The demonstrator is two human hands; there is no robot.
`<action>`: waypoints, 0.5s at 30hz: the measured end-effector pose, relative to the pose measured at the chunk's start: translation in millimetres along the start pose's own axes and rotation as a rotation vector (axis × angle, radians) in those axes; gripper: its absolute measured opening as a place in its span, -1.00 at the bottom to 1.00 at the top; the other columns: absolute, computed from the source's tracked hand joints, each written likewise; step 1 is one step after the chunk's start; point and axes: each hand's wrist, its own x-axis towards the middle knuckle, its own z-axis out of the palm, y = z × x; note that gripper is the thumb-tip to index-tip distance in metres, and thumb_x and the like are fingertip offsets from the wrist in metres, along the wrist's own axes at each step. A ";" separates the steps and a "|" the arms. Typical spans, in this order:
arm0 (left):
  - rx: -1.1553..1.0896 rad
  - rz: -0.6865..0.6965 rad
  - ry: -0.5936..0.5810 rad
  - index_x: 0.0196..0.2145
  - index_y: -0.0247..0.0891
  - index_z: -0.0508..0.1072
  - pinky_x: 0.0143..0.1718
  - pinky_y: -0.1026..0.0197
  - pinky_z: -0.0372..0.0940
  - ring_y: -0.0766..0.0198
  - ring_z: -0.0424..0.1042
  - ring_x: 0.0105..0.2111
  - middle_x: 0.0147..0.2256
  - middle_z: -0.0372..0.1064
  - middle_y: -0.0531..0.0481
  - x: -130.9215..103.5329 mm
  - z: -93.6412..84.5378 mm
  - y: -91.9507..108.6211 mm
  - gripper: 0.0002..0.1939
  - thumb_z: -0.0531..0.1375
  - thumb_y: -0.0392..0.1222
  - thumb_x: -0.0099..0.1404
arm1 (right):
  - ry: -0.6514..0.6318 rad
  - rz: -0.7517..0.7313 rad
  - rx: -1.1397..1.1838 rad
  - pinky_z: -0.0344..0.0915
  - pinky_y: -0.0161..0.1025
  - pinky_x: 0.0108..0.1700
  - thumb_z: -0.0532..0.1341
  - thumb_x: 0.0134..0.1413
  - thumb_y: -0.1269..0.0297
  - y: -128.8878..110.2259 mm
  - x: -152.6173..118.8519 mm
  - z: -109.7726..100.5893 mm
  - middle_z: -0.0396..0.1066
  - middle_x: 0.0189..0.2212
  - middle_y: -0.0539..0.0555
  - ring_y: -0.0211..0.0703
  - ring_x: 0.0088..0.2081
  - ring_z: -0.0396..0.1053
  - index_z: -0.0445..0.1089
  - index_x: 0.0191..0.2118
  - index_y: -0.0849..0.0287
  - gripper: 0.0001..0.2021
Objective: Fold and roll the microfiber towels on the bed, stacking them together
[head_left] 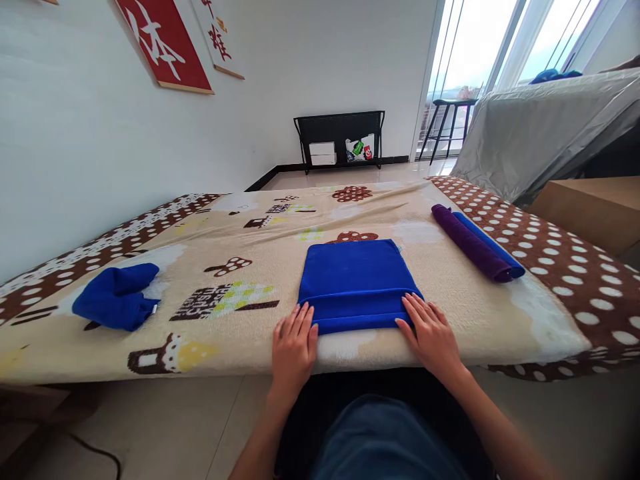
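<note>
A blue cloth [357, 267] lies flat in front of me on the patterned blanket, its near edge folded over into a band. My left hand [295, 340] rests at the band's left end, fingers stretched out over the corner. At the right end, my right hand [429, 330] lies with extended fingers on the cloth and the thumb at its near edge. Off to the left is a crumpled blue cloth [117, 295]. Two rolled cloths, one purple [470, 243] and one blue [493, 248], lie side by side to the right.
The cream blanket [260, 267] has brown dotted borders. Beyond it stand a black rack [340, 137] by the wall and a stool [450, 123] near the window. A cardboard box [590, 207] and a grey-covered object [540, 127] are at the right.
</note>
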 end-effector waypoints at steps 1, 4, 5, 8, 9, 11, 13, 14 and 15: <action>0.002 -0.001 -0.001 0.27 -0.17 0.26 0.25 -0.13 0.01 0.03 0.22 0.26 0.25 0.25 -0.13 -3.3 -1.7 -8.6 -0.54 0.00 -0.19 0.46 | 0.001 0.001 -0.013 0.11 0.03 0.27 0.05 0.35 0.09 6.4 -2.9 -0.9 0.30 0.21 0.15 0.01 0.25 0.26 0.22 0.29 0.18 -0.51; -0.003 0.022 -0.023 0.31 -0.14 0.20 0.27 -0.11 -0.04 0.08 0.21 0.27 0.26 0.24 -0.11 -9.9 -5.9 -25.6 -0.52 -0.03 -0.22 0.47 | -0.007 0.004 -0.037 0.09 0.02 0.27 0.03 0.37 0.15 19.4 -9.1 -3.1 0.29 0.22 0.14 -0.01 0.26 0.24 0.19 0.31 0.16 -0.52; -0.007 0.026 -0.033 0.31 -0.14 0.19 0.28 -0.10 -0.04 0.09 0.20 0.27 0.26 0.24 -0.11 -11.1 -7.4 -28.5 -0.51 -0.03 -0.23 0.47 | -0.010 0.006 -0.041 0.09 0.02 0.28 0.02 0.37 0.16 22.0 -10.3 -4.1 0.29 0.22 0.15 -0.01 0.26 0.24 0.18 0.32 0.16 -0.52; -0.019 0.018 0.009 0.30 -0.13 0.20 0.25 -0.06 0.02 0.09 0.19 0.28 0.29 0.19 -0.14 -13.9 -13.3 -31.5 -0.52 0.00 -0.24 0.46 | 0.008 0.009 -0.027 0.09 0.01 0.28 0.04 0.36 0.17 26.7 -13.7 -9.5 0.23 0.26 0.18 0.00 0.28 0.20 0.14 0.34 0.18 -0.50; -0.021 0.020 0.050 0.29 -0.13 0.22 0.23 -0.05 0.05 0.08 0.20 0.27 0.29 0.19 -0.15 -14.9 -15.9 -31.2 -0.52 0.03 -0.25 0.45 | 0.028 0.003 -0.013 0.09 0.00 0.27 0.06 0.35 0.18 27.5 -15.3 -12.2 0.20 0.28 0.19 0.00 0.29 0.19 0.12 0.34 0.18 -0.49; -0.023 0.060 0.130 0.25 -0.11 0.27 0.20 -0.04 0.08 0.05 0.23 0.25 0.26 0.23 -0.16 -17.2 -22.0 -29.7 -0.52 0.09 -0.28 0.41 | 0.085 -0.020 0.021 0.10 -0.01 0.25 0.11 0.32 0.22 28.5 -19.3 -18.1 0.19 0.29 0.18 0.01 0.28 0.20 0.13 0.33 0.13 -0.49; -0.026 0.154 0.125 0.23 -0.08 0.29 0.19 -0.03 0.09 0.06 0.29 0.21 0.20 0.33 -0.12 -18.8 -27.7 -28.1 -0.52 0.12 -0.31 0.38 | 0.118 -0.066 0.062 0.10 -0.02 0.22 0.17 0.28 0.27 29.1 -23.3 -22.6 0.28 0.23 0.14 -0.02 0.22 0.28 0.20 0.28 0.05 -0.52; -0.029 0.202 0.089 0.22 -0.07 0.29 0.18 -0.01 0.09 0.08 0.32 0.18 0.17 0.37 -0.10 -18.8 -29.8 -27.5 -0.51 0.12 -0.33 0.37 | 0.113 -0.092 0.085 0.11 -0.03 0.20 0.19 0.26 0.30 29.3 -24.8 -23.7 0.35 0.18 0.11 -0.04 0.18 0.32 0.24 0.25 0.02 -0.55; -0.032 0.238 0.047 0.22 -0.08 0.29 0.16 0.01 0.10 0.10 0.35 0.16 0.14 0.40 -0.08 -18.2 -31.2 -27.2 -0.52 0.12 -0.33 0.37 | 0.095 -0.114 0.106 0.12 -0.05 0.18 0.20 0.26 0.31 29.5 -25.5 -23.8 0.40 0.13 0.08 -0.06 0.14 0.35 0.28 0.21 0.01 -0.58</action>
